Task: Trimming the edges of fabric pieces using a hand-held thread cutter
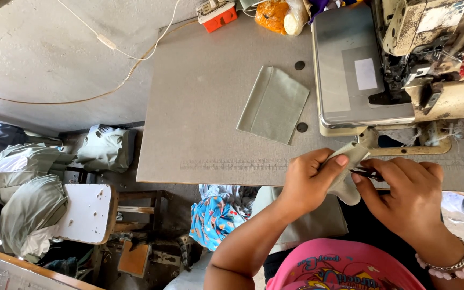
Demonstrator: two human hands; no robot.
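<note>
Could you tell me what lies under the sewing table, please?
Under the sewing table, a blue patterned cloth and a wooden frame show; the tabletop covers anything farther back.

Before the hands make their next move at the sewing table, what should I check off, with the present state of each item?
1. Left hand grips the small grey fabric piece: ok.
2. Right hand holds a small dark tool at the fabric: ok; what kind of tool, cannot tell.
3. Folded grey fabric lies flat on the table, apart from the hands: ok.
4. Both hands away from the sewing machine: ok.
5. Machine running: cannot tell.
</note>
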